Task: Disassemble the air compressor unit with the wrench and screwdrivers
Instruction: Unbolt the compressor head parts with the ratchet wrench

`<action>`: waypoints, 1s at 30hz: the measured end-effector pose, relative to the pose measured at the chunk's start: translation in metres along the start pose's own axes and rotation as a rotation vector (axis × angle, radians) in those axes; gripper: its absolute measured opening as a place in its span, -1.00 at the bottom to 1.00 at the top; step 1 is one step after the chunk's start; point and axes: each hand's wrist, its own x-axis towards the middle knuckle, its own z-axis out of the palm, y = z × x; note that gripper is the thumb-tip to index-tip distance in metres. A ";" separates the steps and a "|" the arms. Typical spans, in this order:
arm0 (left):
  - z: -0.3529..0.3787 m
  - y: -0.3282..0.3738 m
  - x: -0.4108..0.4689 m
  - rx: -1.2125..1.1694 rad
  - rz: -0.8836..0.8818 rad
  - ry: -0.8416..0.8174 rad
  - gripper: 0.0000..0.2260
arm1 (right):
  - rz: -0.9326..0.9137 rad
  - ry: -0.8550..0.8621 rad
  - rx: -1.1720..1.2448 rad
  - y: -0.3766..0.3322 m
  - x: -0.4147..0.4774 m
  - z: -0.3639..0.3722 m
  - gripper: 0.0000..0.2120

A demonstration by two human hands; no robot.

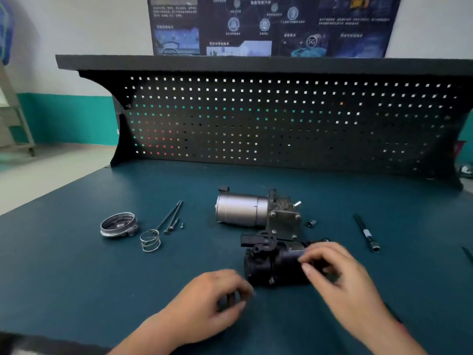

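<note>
Left hand (217, 295): nearest the viewer, low on the worktop (76, 278), fingers curled inward. A dark patch shows between the fingers, but motion blur prevents telling whether anything is held.

Right hand (330, 267): slightly farther and to the right, thumb and fingers curled round the right end of the black housing (273, 265). This appears to be a grip, though the hand is blurred.

Air compressor unit (266, 234): on the worktop directly beyond both hands, centre-right. The black housing is its near limb, with its long axis running left to right. The silver motor can (240, 210) lies parallel behind it, and the two join at the metal block (284, 216). The right hand is in contact. The left hand sits just beside the housing's near-left corner, apart from it. Judgement: any next move starts from the right end.

Loose parts: coil spring (150, 240), metal end cap (118, 224) and long bolts (171, 216) at left. A small fitting (311, 223) and a driver tool (366, 233) lie at right.

Far: pegboard (281, 119), then a wall poster (273, 24). Only "5G" is legible, the remaining print being too small. No brand is visible on the unit.
</note>
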 end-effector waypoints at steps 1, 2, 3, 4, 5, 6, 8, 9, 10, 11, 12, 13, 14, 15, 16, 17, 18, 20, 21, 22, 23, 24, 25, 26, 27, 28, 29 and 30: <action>0.013 0.015 0.014 -0.032 0.071 -0.046 -0.85 | 0.092 0.037 -0.124 0.023 -0.002 -0.015 -0.80; 0.029 0.030 0.028 -0.056 0.143 -0.083 -0.83 | 0.237 -0.003 -0.249 0.043 -0.002 -0.026 -0.79; 0.046 0.043 0.043 -0.056 0.195 -0.112 -0.80 | 0.392 -0.096 -0.377 0.062 -0.002 -0.033 -0.67; 0.062 0.056 0.057 -0.034 0.224 -0.131 -0.77 | 0.509 -0.217 -0.504 0.077 -0.003 -0.038 -0.57; 0.076 0.067 0.070 0.001 0.233 -0.151 -0.73 | 0.572 -0.321 -0.598 0.086 -0.004 -0.040 -0.54; 0.088 0.075 0.082 0.034 0.238 -0.166 -0.71 | 0.588 -0.391 -0.645 0.092 -0.004 -0.041 -0.60; 0.101 0.085 0.100 0.090 0.242 -0.165 -0.73 | 0.534 -0.411 -0.623 0.095 -0.002 -0.042 -0.81; 0.101 0.087 0.105 0.119 0.249 -0.141 -0.76 | 0.510 -0.399 -0.599 0.092 -0.002 -0.042 -0.89; 0.099 0.086 0.109 0.141 0.269 -0.091 -0.80 | 0.504 -0.372 -0.574 0.090 -0.003 -0.042 -0.94; 0.094 0.082 0.111 0.144 0.295 -0.012 -0.83 | 0.511 -0.333 -0.544 0.089 -0.005 -0.042 -0.94; 0.088 0.077 0.111 0.136 0.323 0.109 -0.86 | 0.506 -0.277 -0.503 0.089 -0.008 -0.042 -0.92; 0.081 0.070 0.110 0.134 0.344 0.259 -0.90 | 0.494 -0.208 -0.453 0.086 -0.012 -0.041 -0.91; 0.074 0.061 0.108 0.147 0.349 0.411 -0.92 | 0.479 -0.117 -0.369 0.082 -0.016 -0.040 -0.92; 0.067 0.051 0.107 0.170 0.327 0.542 -0.93 | 0.475 -0.025 -0.247 0.076 -0.021 -0.039 -0.93; 0.061 0.041 0.105 0.203 0.272 0.643 -0.90 | 0.479 0.062 -0.094 0.067 -0.025 -0.037 -0.93; 0.056 0.032 0.102 0.247 0.185 0.702 -0.85 | 0.490 0.131 0.081 0.056 -0.028 -0.034 -0.87; 0.052 0.025 0.099 0.294 0.079 0.721 -0.79 | 0.496 0.179 0.260 0.045 -0.030 -0.031 -0.81; 0.050 0.019 0.094 0.377 -0.114 0.669 -0.68 | 0.486 0.204 0.549 0.023 -0.034 -0.026 -0.74; 0.050 0.018 0.092 0.405 -0.177 0.632 -0.64 | 0.478 0.186 0.659 0.013 -0.035 -0.024 -0.71; 0.051 0.018 0.091 0.419 -0.219 0.608 -0.62 | 0.474 0.159 0.745 0.004 -0.036 -0.022 -0.69; 0.051 0.017 0.089 0.414 -0.248 0.600 -0.64 | 0.475 0.125 0.808 -0.003 -0.037 -0.021 -0.70; 0.051 0.016 0.088 0.386 -0.271 0.600 -0.66 | 0.481 0.085 0.849 -0.009 -0.038 -0.020 -0.71; 0.050 0.015 0.088 0.339 -0.291 0.602 -0.68 | 0.489 0.037 0.871 -0.015 -0.038 -0.018 -0.71; 0.048 0.013 0.087 0.282 -0.307 0.602 -0.68 | 0.494 -0.009 0.875 -0.019 -0.038 -0.015 -0.71; 0.047 0.012 0.087 0.229 -0.317 0.597 -0.69 | 0.495 -0.042 0.868 -0.021 -0.039 -0.012 -0.70; 0.046 0.011 0.088 0.193 -0.320 0.587 -0.71 | 0.496 -0.059 0.853 -0.022 -0.039 -0.009 -0.70; 0.045 0.011 0.088 0.170 -0.319 0.574 -0.73 | 0.496 -0.065 0.833 -0.022 -0.040 -0.006 -0.68; 0.046 0.011 0.089 0.153 -0.317 0.567 -0.75 | 0.495 -0.063 0.810 -0.022 -0.041 -0.003 -0.67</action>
